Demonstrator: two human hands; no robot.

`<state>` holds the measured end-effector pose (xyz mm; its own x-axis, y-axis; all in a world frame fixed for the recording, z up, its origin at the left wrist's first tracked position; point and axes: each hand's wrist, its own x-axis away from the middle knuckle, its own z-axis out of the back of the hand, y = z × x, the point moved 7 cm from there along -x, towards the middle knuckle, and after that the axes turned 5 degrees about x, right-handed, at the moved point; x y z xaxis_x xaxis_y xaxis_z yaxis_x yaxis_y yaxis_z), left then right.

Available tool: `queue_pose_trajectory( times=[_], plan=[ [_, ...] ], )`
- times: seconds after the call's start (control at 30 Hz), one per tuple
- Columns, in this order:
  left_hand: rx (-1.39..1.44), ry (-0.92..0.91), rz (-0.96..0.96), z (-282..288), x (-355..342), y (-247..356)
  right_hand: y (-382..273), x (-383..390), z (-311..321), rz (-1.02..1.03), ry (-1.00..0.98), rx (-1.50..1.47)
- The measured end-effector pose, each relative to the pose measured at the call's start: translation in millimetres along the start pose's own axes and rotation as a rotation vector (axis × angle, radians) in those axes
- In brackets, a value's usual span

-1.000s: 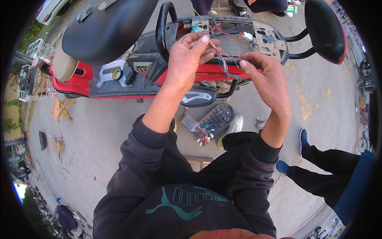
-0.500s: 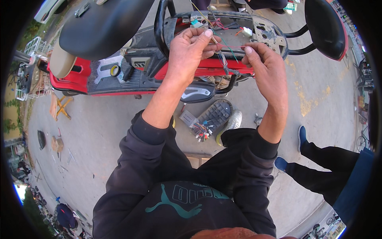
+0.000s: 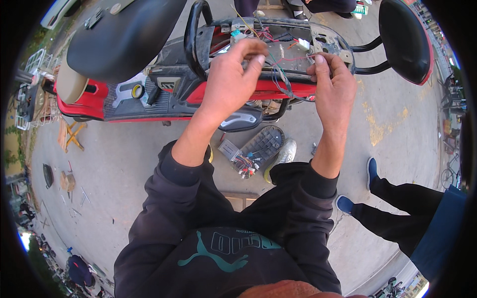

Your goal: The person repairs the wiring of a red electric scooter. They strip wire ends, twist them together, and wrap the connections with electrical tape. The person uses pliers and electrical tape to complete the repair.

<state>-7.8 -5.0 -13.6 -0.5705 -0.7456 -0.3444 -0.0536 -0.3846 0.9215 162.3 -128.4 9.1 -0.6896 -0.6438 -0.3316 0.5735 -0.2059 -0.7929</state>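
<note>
The red scooter (image 3: pixel 201 89) lies across the upper view with its rear compartment exposed, showing coloured wires and a white connector (image 3: pixel 303 43). My right hand (image 3: pixel 330 84) pinches a thin red wire (image 3: pixel 297 58) at the compartment's right. My left hand (image 3: pixel 231 79) is curled over the compartment's near side; its fingertips are smeared by motion, so I cannot tell if they grip anything. Between my hands, a wire bundle (image 3: pixel 286 85) hangs over the red side panel.
A black seat (image 3: pixel 119 42) is at upper left, a backrest (image 3: pixel 402 39) at upper right. Between my feet lie a plastic tray (image 3: pixel 268 141) and wired grey box (image 3: pixel 229 150). A wooden stool (image 3: pixel 69 131) stands left. Another person's legs (image 3: pixel 392 213) are at right; others are beyond the scooter.
My left hand has moved slightly left, its fingers now blurred. My right hand has risen and drawn the red wire rightward. The hanging bundle shows more between them.
</note>
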Motion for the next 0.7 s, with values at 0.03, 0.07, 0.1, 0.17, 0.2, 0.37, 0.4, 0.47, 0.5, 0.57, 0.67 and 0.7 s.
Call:
queue_pose_trajectory(
  times=[0.03,0.07,0.1,0.17,0.2,0.37,0.4,0.47,0.5,0.57,0.67,0.7],
  plan=[
    [-0.128,-0.047,-0.087,-3,1,4,1,0,0,-0.015,0.002,-0.011],
    [-0.127,-0.037,-0.058,-3,2,11,3,0,0,-0.028,0.005,-0.023],
    [-0.224,-0.021,-0.149,-2,1,19,6,-1,0,-0.042,0.009,-0.035],
    [-0.42,0.012,-0.33,-1,2,32,9,-2,0,-0.042,0.038,-0.066],
    [-0.484,-0.005,-0.371,0,2,31,10,-3,0,-0.042,0.052,-0.082],
    [-0.516,-0.053,-0.334,-9,7,16,2,-2,-2,-0.003,0.022,-0.063],
    [-0.517,-0.043,-0.333,-11,8,15,2,-1,-4,0.009,0.006,-0.066],
    [-0.517,-0.044,-0.366,-12,7,15,3,-2,-4,-0.009,0.049,-0.084],
    [-0.517,-0.046,-0.383,-13,8,16,4,-3,-3,-0.018,0.072,-0.093],
    [-0.547,-0.091,-0.435,-15,9,19,5,-4,-2,-0.036,0.114,-0.069],
    [-0.553,-0.113,-0.477,-12,10,21,5,-5,-3,-0.006,0.158,-0.07],
    [-0.548,-0.111,-0.484,-11,11,22,3,-5,-4,0.014,0.169,-0.077]
  ],
)
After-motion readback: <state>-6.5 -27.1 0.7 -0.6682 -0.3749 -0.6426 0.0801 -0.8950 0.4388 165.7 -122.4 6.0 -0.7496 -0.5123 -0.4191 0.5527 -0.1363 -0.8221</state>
